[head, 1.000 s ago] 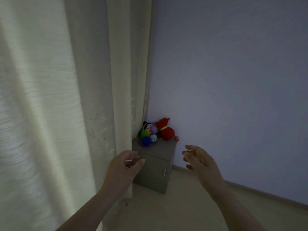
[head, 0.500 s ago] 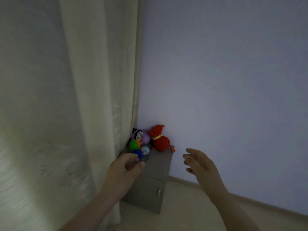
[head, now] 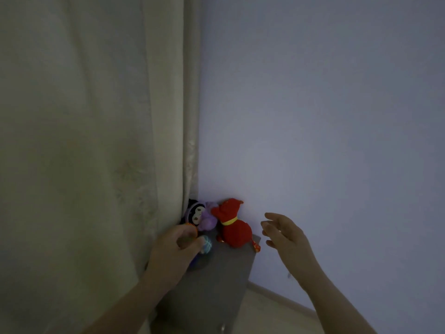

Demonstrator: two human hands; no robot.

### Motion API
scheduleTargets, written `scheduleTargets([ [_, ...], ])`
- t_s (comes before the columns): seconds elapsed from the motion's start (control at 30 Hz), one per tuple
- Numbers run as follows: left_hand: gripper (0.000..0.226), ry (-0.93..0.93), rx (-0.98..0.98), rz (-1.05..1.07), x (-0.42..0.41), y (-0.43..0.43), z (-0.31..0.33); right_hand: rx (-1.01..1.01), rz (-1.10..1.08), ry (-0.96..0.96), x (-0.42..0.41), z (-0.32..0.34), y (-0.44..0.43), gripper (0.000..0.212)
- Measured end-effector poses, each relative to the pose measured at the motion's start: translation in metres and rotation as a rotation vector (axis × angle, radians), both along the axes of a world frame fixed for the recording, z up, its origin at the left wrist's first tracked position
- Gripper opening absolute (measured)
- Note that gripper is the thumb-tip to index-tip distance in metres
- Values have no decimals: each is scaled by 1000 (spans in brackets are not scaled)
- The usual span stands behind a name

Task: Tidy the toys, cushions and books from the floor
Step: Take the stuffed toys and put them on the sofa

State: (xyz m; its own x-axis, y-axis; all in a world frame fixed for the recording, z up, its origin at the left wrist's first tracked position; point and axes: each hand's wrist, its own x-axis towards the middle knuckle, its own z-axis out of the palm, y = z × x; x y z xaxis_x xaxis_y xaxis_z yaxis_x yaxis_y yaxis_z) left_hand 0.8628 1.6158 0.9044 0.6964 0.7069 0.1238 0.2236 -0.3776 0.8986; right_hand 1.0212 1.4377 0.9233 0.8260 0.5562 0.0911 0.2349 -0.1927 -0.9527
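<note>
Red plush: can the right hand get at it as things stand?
Probably yes: the right hand hovers open beside the red plush on the cabinet, with nothing between them.

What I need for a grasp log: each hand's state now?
Left hand: fingers curled by the small round teal ball; grip cannot be told.
Right hand: open, holding nothing.

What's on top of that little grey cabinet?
A red plush toy, a purple-and-black plush doll and a pale blue ball. The left hand hides whatever lies beneath it; only an orange edge shows.
</note>
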Motion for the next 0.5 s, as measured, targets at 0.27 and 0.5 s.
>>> scheduleTargets([
  [0.27, 18, 33, -24, 51, 88, 67, -23, -50, 48, 44, 101, -30, 69, 23],
  [0.5, 20, 110, -100, 90, 172, 160, -60, -160, 52, 86, 184, -59, 156, 22],
])
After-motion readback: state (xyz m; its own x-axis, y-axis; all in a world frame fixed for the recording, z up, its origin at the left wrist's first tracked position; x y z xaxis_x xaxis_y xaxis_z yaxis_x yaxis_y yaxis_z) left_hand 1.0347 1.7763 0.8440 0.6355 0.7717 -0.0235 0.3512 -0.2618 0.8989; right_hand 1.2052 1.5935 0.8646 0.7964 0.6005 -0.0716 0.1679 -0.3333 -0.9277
